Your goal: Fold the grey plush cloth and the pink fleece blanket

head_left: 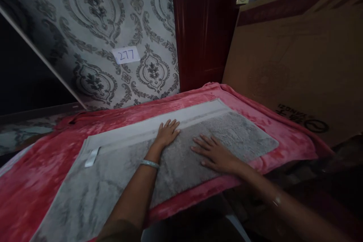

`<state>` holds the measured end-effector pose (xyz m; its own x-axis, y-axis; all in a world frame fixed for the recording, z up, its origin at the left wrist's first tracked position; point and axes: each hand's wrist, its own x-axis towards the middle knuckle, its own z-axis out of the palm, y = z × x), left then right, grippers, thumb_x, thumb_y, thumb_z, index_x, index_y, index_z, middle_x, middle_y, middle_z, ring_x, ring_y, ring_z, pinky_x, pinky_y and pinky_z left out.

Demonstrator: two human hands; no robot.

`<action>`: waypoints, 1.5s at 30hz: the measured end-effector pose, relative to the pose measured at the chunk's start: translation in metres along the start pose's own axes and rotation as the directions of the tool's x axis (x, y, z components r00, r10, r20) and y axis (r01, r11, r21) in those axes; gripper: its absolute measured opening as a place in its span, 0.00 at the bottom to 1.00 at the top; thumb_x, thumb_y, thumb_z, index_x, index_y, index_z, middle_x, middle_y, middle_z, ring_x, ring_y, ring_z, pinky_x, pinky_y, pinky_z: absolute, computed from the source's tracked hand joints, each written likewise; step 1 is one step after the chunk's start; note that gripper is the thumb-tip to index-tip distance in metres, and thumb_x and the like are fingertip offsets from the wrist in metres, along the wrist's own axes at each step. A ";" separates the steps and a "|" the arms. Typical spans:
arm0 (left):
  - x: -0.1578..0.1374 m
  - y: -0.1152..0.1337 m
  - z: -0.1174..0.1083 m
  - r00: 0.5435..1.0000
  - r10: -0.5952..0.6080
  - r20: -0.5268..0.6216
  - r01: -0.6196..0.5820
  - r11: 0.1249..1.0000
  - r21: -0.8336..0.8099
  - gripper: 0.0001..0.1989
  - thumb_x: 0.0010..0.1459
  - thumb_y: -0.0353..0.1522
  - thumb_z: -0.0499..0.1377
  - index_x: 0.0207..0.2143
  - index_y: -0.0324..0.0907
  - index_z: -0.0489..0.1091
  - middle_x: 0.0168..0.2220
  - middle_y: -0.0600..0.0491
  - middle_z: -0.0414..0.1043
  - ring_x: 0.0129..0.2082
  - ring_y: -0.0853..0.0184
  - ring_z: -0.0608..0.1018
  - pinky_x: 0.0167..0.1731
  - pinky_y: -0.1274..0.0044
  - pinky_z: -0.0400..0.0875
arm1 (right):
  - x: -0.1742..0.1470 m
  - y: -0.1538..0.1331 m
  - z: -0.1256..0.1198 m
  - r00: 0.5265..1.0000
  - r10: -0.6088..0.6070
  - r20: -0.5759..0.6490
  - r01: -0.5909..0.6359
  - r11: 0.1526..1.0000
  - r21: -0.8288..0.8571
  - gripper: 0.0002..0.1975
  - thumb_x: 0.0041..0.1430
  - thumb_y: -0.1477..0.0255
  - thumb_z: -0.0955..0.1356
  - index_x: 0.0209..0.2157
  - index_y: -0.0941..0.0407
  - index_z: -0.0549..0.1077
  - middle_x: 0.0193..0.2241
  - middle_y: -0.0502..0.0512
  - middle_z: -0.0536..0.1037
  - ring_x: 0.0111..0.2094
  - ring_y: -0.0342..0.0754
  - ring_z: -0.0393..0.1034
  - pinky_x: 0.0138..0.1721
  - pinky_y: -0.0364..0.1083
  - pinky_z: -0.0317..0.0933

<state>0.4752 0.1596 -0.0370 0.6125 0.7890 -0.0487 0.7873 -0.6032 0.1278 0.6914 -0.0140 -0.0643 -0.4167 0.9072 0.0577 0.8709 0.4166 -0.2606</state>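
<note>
A grey plush mat [172, 162] lies spread over a red and pink plush blanket [36, 170]. Along its far side runs a smooth pale strip [127, 127], and a small white tag [92, 157] sits near the left end of that strip. My left hand [167, 133] rests flat where the strip meets the plush, fingers spread, with a light bracelet [150, 164] on the wrist. To its right, my right hand [214, 154] lies palm down on the grey plush with its fingers apart. Neither hand grips anything.
Behind the blanket stand a patterned wall [93, 7] with a paper marked 277 [126, 55] and a dark red panel [202, 26]. A large cardboard box [297, 56] leans at the right. A dark screen-like panel [28, 68] is at the left.
</note>
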 end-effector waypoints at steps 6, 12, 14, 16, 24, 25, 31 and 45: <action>0.000 0.002 -0.003 1.000 0.003 -0.012 -0.003 1.000 0.010 0.29 0.70 0.43 0.43 0.71 0.50 0.52 0.73 0.53 0.47 0.73 0.57 0.49 0.69 0.54 0.42 | -0.097 -0.030 0.021 0.976 0.096 -0.197 -0.043 0.965 0.258 0.24 0.72 0.58 0.60 0.65 0.45 0.65 0.65 0.56 0.65 0.67 0.56 0.56 0.66 0.63 0.53; 0.027 0.035 -0.034 0.999 0.005 -0.049 -0.005 1.000 0.002 0.24 0.70 0.36 0.43 0.63 0.45 0.66 0.66 0.45 0.64 0.67 0.55 0.64 0.66 0.49 0.51 | -0.032 -0.006 -0.041 0.854 0.277 -0.440 -0.136 0.936 0.324 0.27 0.72 0.63 0.54 0.67 0.54 0.64 0.63 0.58 0.68 0.63 0.56 0.63 0.63 0.59 0.59; 0.046 0.056 -0.044 0.995 0.068 -0.073 -0.068 0.998 0.005 0.25 0.69 0.34 0.43 0.66 0.47 0.62 0.68 0.48 0.61 0.69 0.59 0.62 0.67 0.54 0.50 | 0.014 0.009 -0.056 0.852 0.291 -0.435 -0.220 0.953 0.207 0.32 0.69 0.67 0.56 0.72 0.58 0.52 0.69 0.60 0.57 0.69 0.56 0.52 0.68 0.60 0.50; 0.063 0.076 -0.044 0.989 0.131 -0.075 -0.131 0.991 -0.004 0.27 0.69 0.34 0.44 0.69 0.49 0.57 0.71 0.50 0.54 0.71 0.60 0.56 0.68 0.56 0.49 | 0.053 0.023 -0.060 0.844 0.420 -0.335 -0.408 0.907 0.108 0.34 0.67 0.71 0.56 0.72 0.63 0.48 0.71 0.64 0.49 0.71 0.58 0.43 0.69 0.62 0.45; 0.081 0.094 0.007 0.990 0.124 -0.063 -0.123 0.992 0.022 0.28 0.71 0.43 0.40 0.70 0.51 0.54 0.73 0.55 0.47 0.73 0.55 0.48 0.68 0.50 0.43 | 0.045 0.041 -0.026 0.799 0.576 -0.173 -0.589 0.807 -0.033 0.33 0.70 0.61 0.56 0.71 0.63 0.53 0.71 0.65 0.46 0.72 0.61 0.39 0.69 0.66 0.37; 0.080 0.093 0.009 0.990 0.123 -0.067 -0.122 0.992 0.026 0.28 0.71 0.44 0.40 0.70 0.51 0.54 0.73 0.55 0.47 0.73 0.55 0.49 0.68 0.50 0.43 | 0.032 0.040 -0.022 0.797 0.578 -0.173 -0.592 0.805 -0.038 0.34 0.70 0.59 0.56 0.71 0.62 0.52 0.71 0.64 0.45 0.72 0.61 0.38 0.68 0.67 0.38; 0.081 0.094 0.005 0.992 0.111 -0.052 -0.110 0.994 0.030 0.28 0.70 0.44 0.40 0.70 0.52 0.54 0.73 0.55 0.47 0.73 0.55 0.49 0.68 0.51 0.44 | -0.076 0.034 0.030 0.735 0.581 -0.349 -0.614 0.789 0.020 0.35 0.69 0.54 0.57 0.70 0.59 0.57 0.70 0.64 0.50 0.71 0.60 0.43 0.69 0.65 0.41; 0.098 0.140 -0.009 0.983 0.173 -0.053 -0.171 0.984 0.039 0.31 0.68 0.48 0.43 0.70 0.51 0.55 0.74 0.52 0.46 0.73 0.51 0.48 0.67 0.48 0.44 | 0.007 0.097 -0.055 0.703 0.635 -0.321 -0.667 0.745 0.015 0.34 0.71 0.59 0.56 0.72 0.59 0.51 0.71 0.64 0.48 0.72 0.59 0.39 0.68 0.64 0.42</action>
<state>0.6450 0.1531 -0.0147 0.7350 0.6776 0.0271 0.6728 -0.7336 0.0958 0.7874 0.0363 -0.0362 0.3436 0.9209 0.1840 0.9230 -0.2952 -0.2467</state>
